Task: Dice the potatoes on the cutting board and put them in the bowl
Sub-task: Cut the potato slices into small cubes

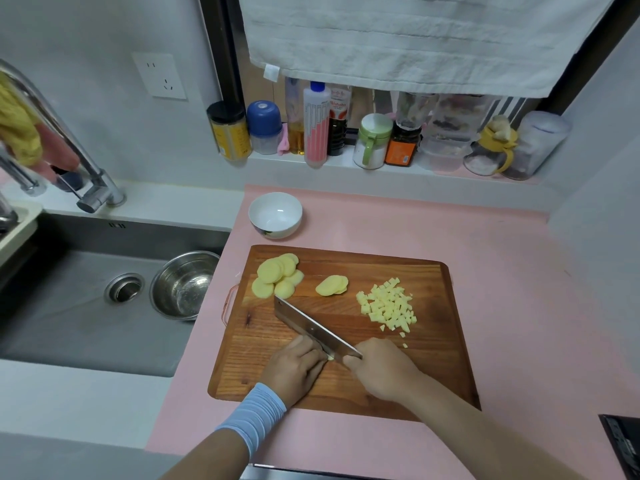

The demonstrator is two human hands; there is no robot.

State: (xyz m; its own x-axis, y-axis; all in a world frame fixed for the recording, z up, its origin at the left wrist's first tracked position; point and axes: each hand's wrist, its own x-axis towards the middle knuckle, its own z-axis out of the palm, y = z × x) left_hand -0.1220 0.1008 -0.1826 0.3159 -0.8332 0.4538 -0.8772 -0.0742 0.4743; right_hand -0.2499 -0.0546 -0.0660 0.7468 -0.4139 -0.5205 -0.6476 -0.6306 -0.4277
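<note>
where the table drops away at the far left, we see a grey sink with a steel bowl standing in it beside the drain. a chrome faucet rises above it, with a yellow cloth draped over it. just right of the sink, our pink table carries the wooden cutting board. the white bowl stands upright behind the board's far left corner, apart from the board.

on the far left of the board lies a fanned heap of potato slices. a small stack of slices lies to its right, apart from it. our left hand, with a pale blue wristband on the wrist, rests near the front of the board. its fingers curl down over a potato piece, of which only a sliver shows at the fingertips, and its knuckles lie against the flat of the cleaver. the blade runs diagonally from beside the heap of slices back toward us, edge down on the board.

our right hand is wrapped in a fist round the cleaver's handle, which is hidden inside it. farther right, a pile of diced potato lies on the board, with a few stray cubes trailing toward the right hand. on the sill behind, a row of jars and bottles stands under a hanging white towel.
</note>
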